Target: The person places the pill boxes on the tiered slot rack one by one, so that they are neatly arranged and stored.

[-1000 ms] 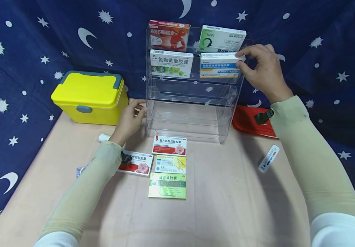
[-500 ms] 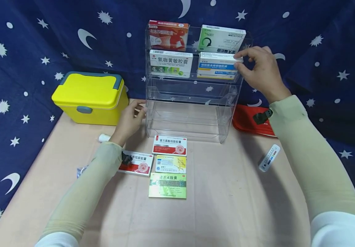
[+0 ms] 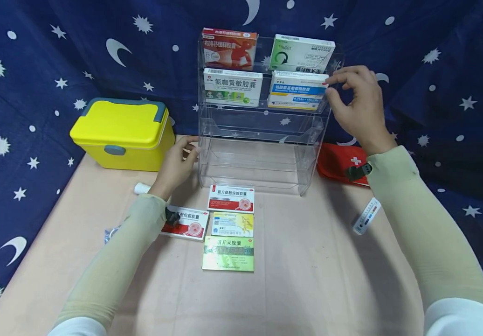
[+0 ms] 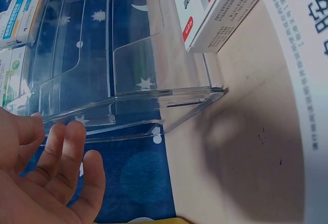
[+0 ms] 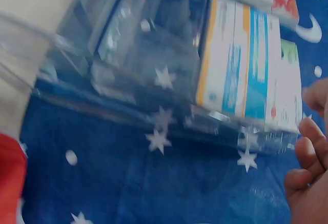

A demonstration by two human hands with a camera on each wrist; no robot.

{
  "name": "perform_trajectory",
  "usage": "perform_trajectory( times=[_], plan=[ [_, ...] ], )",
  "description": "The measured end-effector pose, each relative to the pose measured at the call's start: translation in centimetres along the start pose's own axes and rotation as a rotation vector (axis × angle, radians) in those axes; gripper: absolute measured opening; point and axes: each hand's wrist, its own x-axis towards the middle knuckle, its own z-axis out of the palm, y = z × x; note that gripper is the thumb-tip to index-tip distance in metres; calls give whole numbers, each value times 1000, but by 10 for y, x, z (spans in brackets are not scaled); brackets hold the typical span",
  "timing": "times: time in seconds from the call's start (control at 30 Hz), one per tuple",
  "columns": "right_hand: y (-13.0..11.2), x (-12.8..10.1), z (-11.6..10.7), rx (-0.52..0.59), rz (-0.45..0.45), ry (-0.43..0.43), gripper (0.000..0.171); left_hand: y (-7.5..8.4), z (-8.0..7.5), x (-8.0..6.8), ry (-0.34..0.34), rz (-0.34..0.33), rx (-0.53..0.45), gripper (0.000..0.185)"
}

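Note:
A clear acrylic display rack (image 3: 262, 123) stands at the back of the table, with medicine boxes in its two upper tiers. My left hand (image 3: 176, 165) pinches the rack's left side edge between thumb and fingers; the contact is partly hidden. At the rack's upper right, my right hand (image 3: 361, 107) has its thumb and fingertips beside the right edge of a blue-and-white medicine box (image 3: 296, 91). A small gap shows between these fingers and the box in the right wrist view. Also in the rack are a green-and-white box (image 3: 302, 52), a red box (image 3: 230, 49) and a white-green box (image 3: 233, 87).
Red-and-white boxes (image 3: 231, 198), a yellow box (image 3: 233, 224) and a green box (image 3: 228, 253) lie before the rack. A yellow case (image 3: 121, 133) stands left. On the right are a red pouch (image 3: 342, 161) and a white test strip (image 3: 366, 215). A starry curtain hangs behind.
The blue-and-white box has tilted back to face forward, settling in the second tier. My right hand has let go of it and moved slightly right. My left hand has stayed put.

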Motion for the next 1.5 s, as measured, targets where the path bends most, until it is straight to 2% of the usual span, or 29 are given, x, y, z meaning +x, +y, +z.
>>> perform_trajectory(
  times=[0.1, 0.17, 0.23, 0.3, 0.4, 0.53, 0.57, 0.67, 0.83, 0.97, 1.23, 1.33, 1.5],
  plan=[
    [-7, -22, 7, 88, -68, 63, 18, 0, 0, -1, 0, 1, -2, 36],
    [-14, -40, 14, 150, -99, 53, 15, 0, -1, -1, 2, 9, -8, 35],
    [-21, -61, 24, 207, -116, 6, 15, 0, -1, -2, 5, 19, -11, 35],
    [-27, -83, 37, 250, -127, -95, 16, 0, -1, -2, 6, 26, -14, 36],
    [-35, -115, 58, 276, -126, -331, 20, 0, 0, -1, 5, 21, -11, 36],
    [-43, -146, 85, 207, -156, -673, 26, 1, 0, -1, 0, 15, -14, 36],
    [-45, -151, 92, 196, -168, -727, 28, 1, 0, -1, 1, 17, -15, 36],
    [-52, -162, 107, 157, -183, -821, 33, 0, 0, -1, 5, 21, -19, 35],
    [-63, -172, 126, 83, -228, -851, 44, 1, 0, -1, 4, 15, -17, 36],
    [-68, -177, 133, 33, -266, -868, 46, 1, 0, -1, -2, 12, -17, 37],
    [-69, -183, 130, 109, -265, -854, 37, 0, -1, -1, 13, 30, -23, 36],
    [-67, -188, 128, 159, -212, -811, 31, 0, -1, -1, 7, 33, -22, 35],
    [-64, -193, 129, 230, 8, -650, 28, -1, 0, -2, -1, 26, -31, 35]
  ],
)
